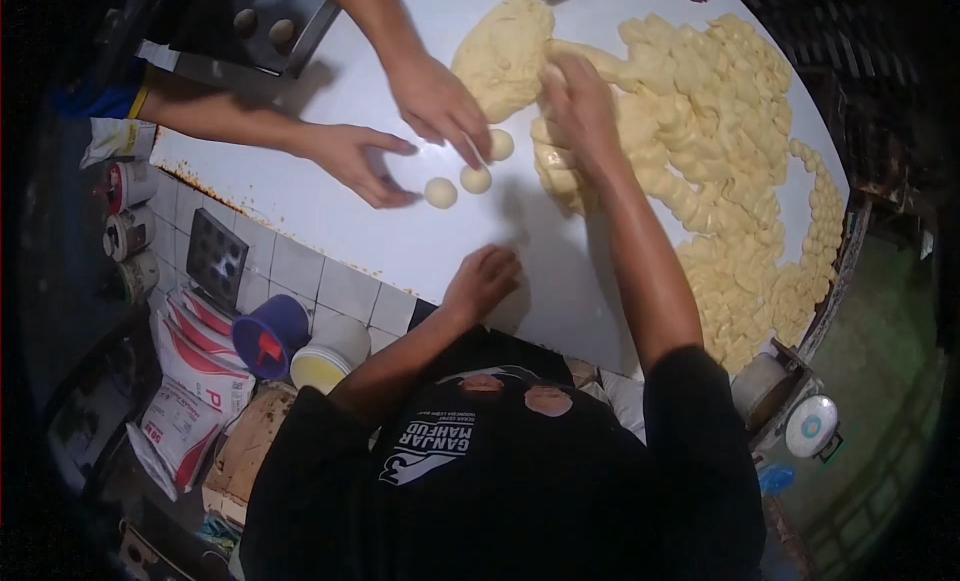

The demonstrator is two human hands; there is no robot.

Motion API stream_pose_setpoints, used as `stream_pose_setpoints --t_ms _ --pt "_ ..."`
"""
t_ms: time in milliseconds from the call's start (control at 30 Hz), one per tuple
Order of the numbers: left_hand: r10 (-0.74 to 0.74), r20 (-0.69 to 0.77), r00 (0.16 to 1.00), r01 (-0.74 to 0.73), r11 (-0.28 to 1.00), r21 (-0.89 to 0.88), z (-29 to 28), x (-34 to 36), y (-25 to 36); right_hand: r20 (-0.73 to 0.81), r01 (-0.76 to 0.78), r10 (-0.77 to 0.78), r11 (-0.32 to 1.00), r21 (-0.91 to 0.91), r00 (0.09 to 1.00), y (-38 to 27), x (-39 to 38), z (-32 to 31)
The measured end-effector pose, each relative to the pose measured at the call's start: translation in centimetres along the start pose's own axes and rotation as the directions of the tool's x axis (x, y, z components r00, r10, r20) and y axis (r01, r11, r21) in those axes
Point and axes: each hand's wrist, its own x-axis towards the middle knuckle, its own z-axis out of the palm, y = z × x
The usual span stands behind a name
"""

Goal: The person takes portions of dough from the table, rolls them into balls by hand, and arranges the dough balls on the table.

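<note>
Head cam, dn on tbl (400,241); rim unclear.

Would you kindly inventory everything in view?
Table: one, white, centre.
Dough mass: one, yellow, right.
Dough lump: one, yellow, top centre.
Dough balls: three, cream, centre.
Tray: one, black, top left.
Tray balls: two, pale, on it.
Cupped pan: one, dark, left.
Tubs: three, whitish, left.
Bucket: one, purple, lower left.
Pail: at least one, whitish, beside bucket.
Sacks: several, white-red, lower left.
Pot: one, greyish, lower right.
Other people's hands: two, by dough balls; more, top edge.
Shirt: one, black, bottom.
Left hand: one, bare, by table edge.
Right hand: one, bare, at dough.
</note>
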Motion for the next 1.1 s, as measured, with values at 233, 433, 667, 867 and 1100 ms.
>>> stream_pose_setpoints --t_ms 233,433,667,867,1100 --pt "0.001 -0.065 0.998 -0.005 0.999 -0.053 -1.9 -5.3 -2.0 -0.023 -0.007 0.005 0.995 -0.098 1.000 -2.6 -13.2 2.1" --pt "0.274 0.046 0.961 -0.277 0.941 0.194 -1.9 0.8 -2.3 0.777 0.048 0.242 0.943 -0.329 0.581 -0.8 -29.8 -5.0" --pt "0.230 0.006 0.973 -0.230 0.973 -0.031 0.9 -6.1 -0.9 0.364 0.072 -0.083 0.996 0.044 0.928 1.9 -35.8 -1.8" --pt "-0.141 -0.304 0.942 0.199 0.966 0.167 2.8 0.8 4.3 0.102 -0.078 0.117 0.942 -0.326 0.988 -0.2 -29.2 -0.4" --pt "-0.039 -0.302 0.953 0.151 0.921 0.358 0.1 -0.3 0.1 0.234 0.045 0.062 0.903 -0.428 0.970 2.1 -30.7 -4.7"
